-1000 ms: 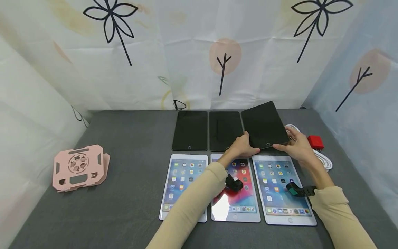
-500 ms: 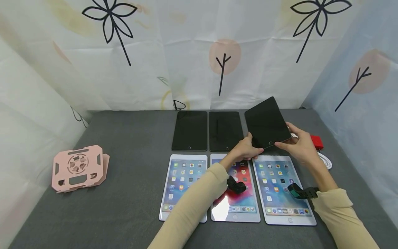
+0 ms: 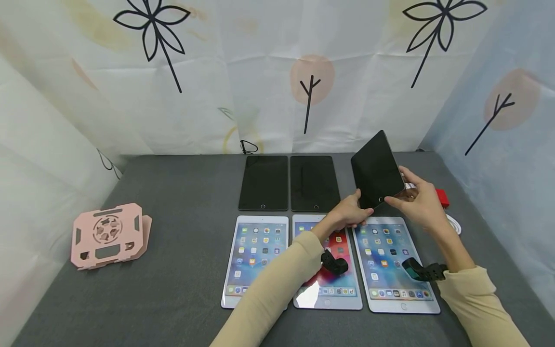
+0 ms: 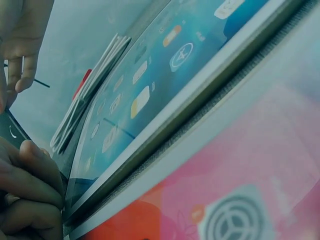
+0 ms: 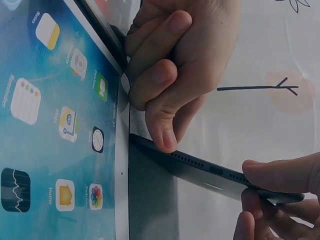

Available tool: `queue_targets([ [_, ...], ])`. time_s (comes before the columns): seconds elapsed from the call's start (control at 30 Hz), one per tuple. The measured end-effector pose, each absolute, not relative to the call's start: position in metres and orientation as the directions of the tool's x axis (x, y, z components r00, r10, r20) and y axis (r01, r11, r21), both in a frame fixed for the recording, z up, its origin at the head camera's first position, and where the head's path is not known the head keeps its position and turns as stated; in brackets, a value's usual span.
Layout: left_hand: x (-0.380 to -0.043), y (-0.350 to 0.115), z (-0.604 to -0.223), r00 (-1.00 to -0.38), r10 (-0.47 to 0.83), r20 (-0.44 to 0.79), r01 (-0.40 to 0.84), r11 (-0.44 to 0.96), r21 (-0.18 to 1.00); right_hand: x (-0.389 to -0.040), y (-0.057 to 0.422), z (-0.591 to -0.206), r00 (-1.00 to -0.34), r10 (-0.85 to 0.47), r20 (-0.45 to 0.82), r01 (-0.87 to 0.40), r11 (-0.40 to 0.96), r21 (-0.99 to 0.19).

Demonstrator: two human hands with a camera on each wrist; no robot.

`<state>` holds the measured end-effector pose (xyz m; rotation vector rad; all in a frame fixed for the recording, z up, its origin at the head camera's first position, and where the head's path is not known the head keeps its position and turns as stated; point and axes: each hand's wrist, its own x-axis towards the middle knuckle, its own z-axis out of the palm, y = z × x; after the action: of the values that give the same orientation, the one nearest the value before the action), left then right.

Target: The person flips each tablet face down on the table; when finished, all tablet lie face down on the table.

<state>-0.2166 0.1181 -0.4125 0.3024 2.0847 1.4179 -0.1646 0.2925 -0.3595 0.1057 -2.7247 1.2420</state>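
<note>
at two o'clock from the middle of the desk [image 3: 182, 284], a tilted black tablet [image 3: 376, 168] has its far end up. the left hand [image 3: 350, 210] holds its low left corner, and the right hand [image 3: 418, 202] pinches its low right corner. i can't tell if it touches the desk. two flat black tablets [image 3: 315, 183] lie at twelve o'clock. three white tablets [image 3: 396, 250] with lit screens make a row, the last at three o'clock. a pink stand [image 3: 92, 237] is at nine o'clock. a red plug [image 3: 442, 197] is near the right hand.

Blk tablet [image 3: 376, 168], gry table [image 3: 186, 217], wht backdrop [image 3: 243, 72] w/ blk flwrs [image 3: 151, 18].
</note>
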Motion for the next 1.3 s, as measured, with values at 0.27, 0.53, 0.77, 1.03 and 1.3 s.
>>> queue_targets([
  [0.27,-0.214,0.116,-0.41,-0.803,0.489,-0.34,-0.134,0.408,0.903,-0.166,0.288,-0.359,-0.98,-0.019,0.198,-0.155,0.699,-0.698],
  [0.53,-0.217,0.113,-0.406,-0.876,0.422,-0.234,0.006,0.495,0.869,-0.166,0.28,-0.357,-0.973,-0.031,0.229,-0.184,0.704,-0.686],
  [0.77,-0.225,0.106,-0.4,-0.847,0.511,-0.145,0.117,0.446,0.887,-0.168,0.274,-0.356,-0.966,-0.077,0.247,-0.236,0.654,-0.719],
  [1.03,-0.231,0.097,-0.39,-0.846,0.532,0.032,0.248,0.341,0.907,-0.169,0.27,-0.356,-0.96,-0.099,0.261,-0.263,0.639,-0.723],
  [1.3,-0.235,0.094,-0.38,-0.801,0.593,0.083,0.315,0.299,0.901,-0.172,0.271,-0.363,-0.972,-0.133,0.192,-0.233,0.602,-0.763],
])
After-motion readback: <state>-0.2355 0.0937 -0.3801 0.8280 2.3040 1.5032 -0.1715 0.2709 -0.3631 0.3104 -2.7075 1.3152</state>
